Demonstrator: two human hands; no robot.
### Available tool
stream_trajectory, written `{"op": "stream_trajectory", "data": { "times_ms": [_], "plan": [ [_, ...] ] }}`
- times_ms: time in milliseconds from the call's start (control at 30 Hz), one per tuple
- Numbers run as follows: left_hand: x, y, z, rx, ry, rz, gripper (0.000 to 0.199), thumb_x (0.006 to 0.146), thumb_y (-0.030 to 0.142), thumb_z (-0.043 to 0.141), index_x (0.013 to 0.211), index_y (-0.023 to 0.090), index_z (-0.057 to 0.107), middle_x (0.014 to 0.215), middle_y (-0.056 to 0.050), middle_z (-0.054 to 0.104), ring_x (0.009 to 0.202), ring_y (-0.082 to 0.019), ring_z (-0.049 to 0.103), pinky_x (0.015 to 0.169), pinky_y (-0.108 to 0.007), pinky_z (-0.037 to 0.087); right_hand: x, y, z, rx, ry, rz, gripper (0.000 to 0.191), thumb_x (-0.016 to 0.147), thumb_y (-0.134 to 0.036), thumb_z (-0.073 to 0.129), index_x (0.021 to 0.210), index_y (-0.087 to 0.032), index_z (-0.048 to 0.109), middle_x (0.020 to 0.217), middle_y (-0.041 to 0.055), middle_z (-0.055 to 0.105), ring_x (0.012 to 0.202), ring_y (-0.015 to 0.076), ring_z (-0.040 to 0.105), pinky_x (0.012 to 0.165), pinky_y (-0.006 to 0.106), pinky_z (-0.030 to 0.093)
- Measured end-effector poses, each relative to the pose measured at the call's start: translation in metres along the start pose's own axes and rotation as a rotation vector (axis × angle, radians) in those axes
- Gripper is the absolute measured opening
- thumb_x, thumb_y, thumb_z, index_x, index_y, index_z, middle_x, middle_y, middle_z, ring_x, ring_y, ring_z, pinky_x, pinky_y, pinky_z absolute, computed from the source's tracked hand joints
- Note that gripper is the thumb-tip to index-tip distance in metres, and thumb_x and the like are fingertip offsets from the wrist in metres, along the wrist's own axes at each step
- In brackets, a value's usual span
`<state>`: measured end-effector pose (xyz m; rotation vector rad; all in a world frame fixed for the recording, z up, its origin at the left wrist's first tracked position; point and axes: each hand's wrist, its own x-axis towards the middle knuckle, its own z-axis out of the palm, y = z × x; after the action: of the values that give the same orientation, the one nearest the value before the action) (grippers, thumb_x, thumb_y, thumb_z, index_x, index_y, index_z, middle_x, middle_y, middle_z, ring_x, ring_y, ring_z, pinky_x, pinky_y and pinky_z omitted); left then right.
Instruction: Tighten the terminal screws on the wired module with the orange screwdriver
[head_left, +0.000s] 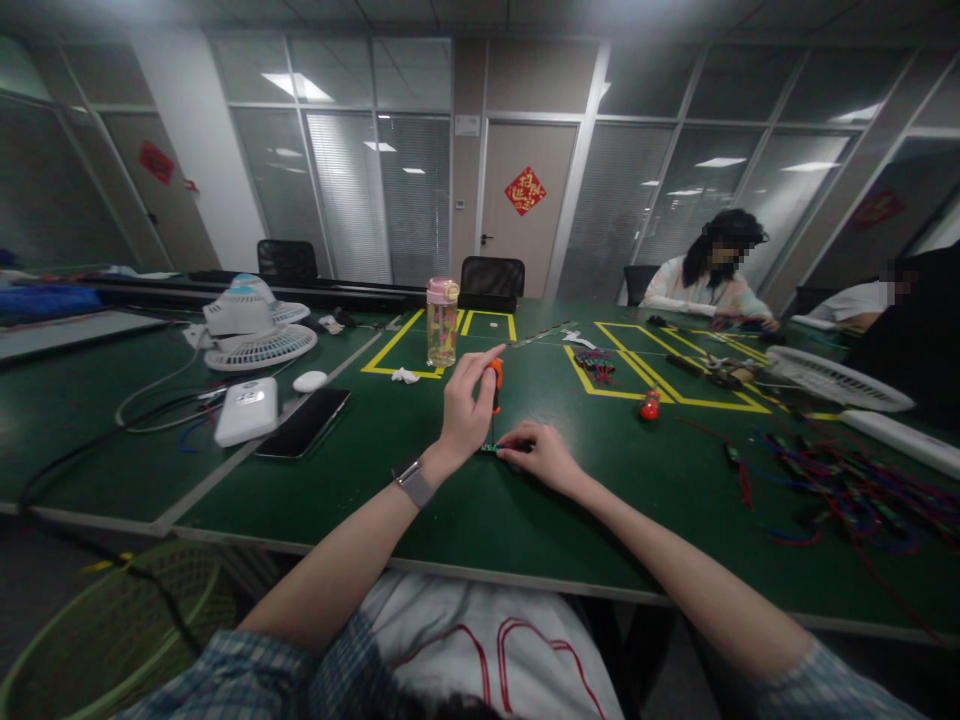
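Observation:
My left hand (469,405) is closed around the orange and black handle of a screwdriver (496,374), its index finger stretched out over the top. The screwdriver stands upright, and its thin shaft runs down to a small green circuit board (490,449) on the table. From the right, my right hand (541,455) pinches the edge of that board between thumb and fingers. Whether the tip sits in a screw is too small to tell.
The green table (420,540) carries a phone (304,422), a white power bank (247,410), a small fan (255,330) and a water bottle (442,322). Wired boards (847,490) lie heaped at right, near a red-orange object (649,405). Two people sit across at right.

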<state>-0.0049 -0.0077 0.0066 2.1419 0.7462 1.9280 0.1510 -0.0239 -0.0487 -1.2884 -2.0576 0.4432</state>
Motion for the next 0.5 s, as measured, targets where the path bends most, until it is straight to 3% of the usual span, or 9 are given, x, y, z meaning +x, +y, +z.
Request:
{"op": "stream_trajectory", "data": {
  "times_ms": [167, 367, 500],
  "plan": [
    [-0.0004, 0.0006, 0.0006, 0.083, 0.03, 0.012, 0.021, 0.088, 0.025, 0.054, 0.108, 0.021, 0.062, 0.091, -0.003, 0.053, 0.084, -0.014, 0.052, 0.081, -0.029, 0.044, 0.0005, -0.0005, -0.0001, -0.007, 0.0, 0.005, 0.012, 0.074, -0.021, 0.068, 0.083, -0.017, 0.075, 0.077, 0.0044, 0.067, 0.069, 0.0145, 0.058, 0.065, 0.025, 0.044],
    [0.0003, 0.0002, 0.0002, 0.008, -0.009, 0.021, 0.028, 0.095, 0.021, 0.039, 0.115, 0.022, 0.059, 0.1, -0.005, 0.056, 0.095, -0.015, 0.054, 0.084, -0.03, 0.044, 0.0009, 0.0001, 0.0008, -0.009, -0.002, 0.011, 0.012, 0.073, -0.02, 0.068, 0.083, -0.017, 0.075, 0.075, 0.0045, 0.067, 0.068, 0.0146, 0.059, 0.064, 0.025, 0.044],
    [0.0008, 0.0014, 0.0002, 0.024, 0.012, 0.016, 0.024, 0.093, 0.021, 0.045, 0.11, 0.02, 0.06, 0.095, -0.004, 0.057, 0.089, -0.014, 0.054, 0.082, -0.029, 0.045, 0.001, 0.0023, 0.0012, -0.007, 0.004, -0.002, 0.012, 0.074, -0.021, 0.068, 0.083, -0.018, 0.075, 0.075, 0.0041, 0.067, 0.069, 0.0145, 0.059, 0.065, 0.025, 0.044]
  ]
}}
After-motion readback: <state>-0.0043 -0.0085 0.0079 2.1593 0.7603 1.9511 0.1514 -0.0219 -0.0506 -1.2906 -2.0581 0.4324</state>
